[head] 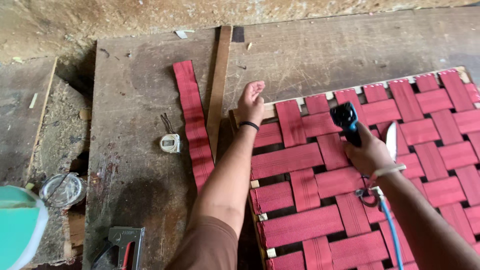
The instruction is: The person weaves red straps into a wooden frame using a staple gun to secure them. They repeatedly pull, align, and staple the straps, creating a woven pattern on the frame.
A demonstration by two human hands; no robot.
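A person leans over a worn wooden desk [150, 165], both forearms stretched forward. The left hand [251, 102] rests at the far corner of a wooden frame [300, 102], palm pressing the rail, fingers loosely curled and holding nothing. The right hand [369, 152] is clenched around the handle of a blue-and-black pneumatic stapler [346, 120], its nose pointed down at the woven red webbing [320, 200] that covers the frame in an over-and-under lattice. A blue air hose [392, 230] trails back along the right forearm.

To the left of the frame, a loose strip of red webbing [192, 120] lies lengthwise on the desk beside a narrow wooden slat [218, 85]. A small tape measure [170, 143] sits just left of the strip. At the near edge lies a grey hand stapler [125, 245]; farther left, a clear round lid [61, 190] and a pale green container [20, 230].
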